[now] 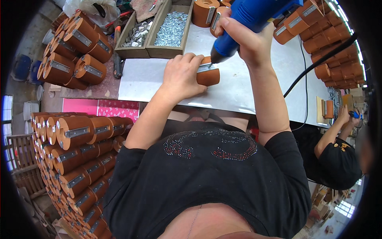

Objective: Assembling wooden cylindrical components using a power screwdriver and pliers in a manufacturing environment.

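Note:
An orange-brown wooden cylinder (210, 78) with a metal strip along its side lies on the white tabletop. My left hand (184, 75) is wrapped round its left end and holds it down. Above it, my right hand (251, 40) grips a blue power drill (254, 16), tilted so that its tip meets the metal strip (205, 67). Whether a screw sits under the tip is too small to tell. Behind the cylinder stands a wooden tray of small silver screws (172, 30), with a tray of flat metal pieces (138, 34) beside it.
Finished-looking cylinders are stacked at the left rear (79, 44), at the lower left (79, 159) and at the right rear (334, 44). A black cable (314, 63) runs across the right side. At the right, another person's hands (345, 115) work with a blue tool.

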Motion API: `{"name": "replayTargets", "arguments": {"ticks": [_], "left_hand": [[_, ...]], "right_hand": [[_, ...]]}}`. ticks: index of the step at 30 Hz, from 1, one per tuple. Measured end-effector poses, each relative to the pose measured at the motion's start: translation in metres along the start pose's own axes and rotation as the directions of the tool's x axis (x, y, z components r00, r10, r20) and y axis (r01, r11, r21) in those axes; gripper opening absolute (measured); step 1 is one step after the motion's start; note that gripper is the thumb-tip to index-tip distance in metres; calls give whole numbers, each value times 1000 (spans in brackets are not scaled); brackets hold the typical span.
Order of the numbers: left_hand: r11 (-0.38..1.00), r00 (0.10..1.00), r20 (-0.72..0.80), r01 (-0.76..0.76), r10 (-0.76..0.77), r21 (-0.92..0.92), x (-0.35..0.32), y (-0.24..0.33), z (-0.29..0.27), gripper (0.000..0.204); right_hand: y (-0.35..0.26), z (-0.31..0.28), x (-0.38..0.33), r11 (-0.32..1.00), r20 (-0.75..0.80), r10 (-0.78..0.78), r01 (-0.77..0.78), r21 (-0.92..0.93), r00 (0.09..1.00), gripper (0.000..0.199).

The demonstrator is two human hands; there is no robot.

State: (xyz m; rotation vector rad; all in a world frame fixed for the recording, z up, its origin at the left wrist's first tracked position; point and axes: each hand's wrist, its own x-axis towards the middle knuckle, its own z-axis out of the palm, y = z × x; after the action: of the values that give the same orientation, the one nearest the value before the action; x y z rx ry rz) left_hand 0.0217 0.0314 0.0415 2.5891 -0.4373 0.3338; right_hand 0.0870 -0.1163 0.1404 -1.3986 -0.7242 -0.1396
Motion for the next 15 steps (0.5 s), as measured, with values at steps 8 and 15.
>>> {"name": "replayTargets", "arguments": {"ticks": [8, 15], "left_hand": [[999, 985, -170, 32, -25, 40, -5, -17, -14, 70], [979, 960, -244, 98, -141, -180, 6, -3, -5, 69]], "right_hand": [[20, 32, 25, 998, -11, 30, -30, -53, 999, 14], [12, 33, 29, 997, 6, 74, -74, 30, 997, 12]]}}
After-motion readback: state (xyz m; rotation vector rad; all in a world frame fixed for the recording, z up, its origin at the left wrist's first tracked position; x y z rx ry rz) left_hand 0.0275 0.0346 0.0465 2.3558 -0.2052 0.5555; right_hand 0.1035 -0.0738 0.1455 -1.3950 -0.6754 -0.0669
